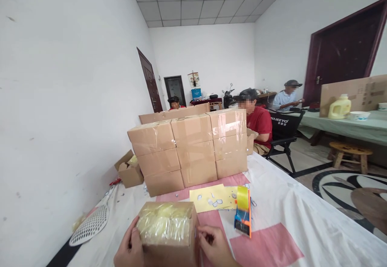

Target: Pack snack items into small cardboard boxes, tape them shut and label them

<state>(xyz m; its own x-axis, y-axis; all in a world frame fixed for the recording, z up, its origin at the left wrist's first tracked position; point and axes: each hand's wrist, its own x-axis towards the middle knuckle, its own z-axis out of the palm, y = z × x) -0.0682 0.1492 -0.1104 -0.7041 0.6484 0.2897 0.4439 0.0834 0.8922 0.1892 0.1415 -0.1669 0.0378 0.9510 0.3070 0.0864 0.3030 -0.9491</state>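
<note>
A cardboard box (175,254) with crumpled, clear-yellowish plastic wrap (165,224) across its top stands right in front of me. My left hand (130,245) grips its left side, with the fingers over the top left edge. Against the right side, my right hand (216,245) has its thumb and curled fingers close together at the box wall. What lies between those fingertips, if anything, is too small to make out. A blue and orange tape dispenser (242,214) with a yellow roll lies to the right of the box, apart from both hands.
Taped cardboard boxes (193,154) form a stacked wall behind. An open carton (130,174) and a white fly swatter (92,224) are at the left. Yellow paper (208,198) lies ahead. A person in red (263,124) sits by the table's right side; other people are farther back.
</note>
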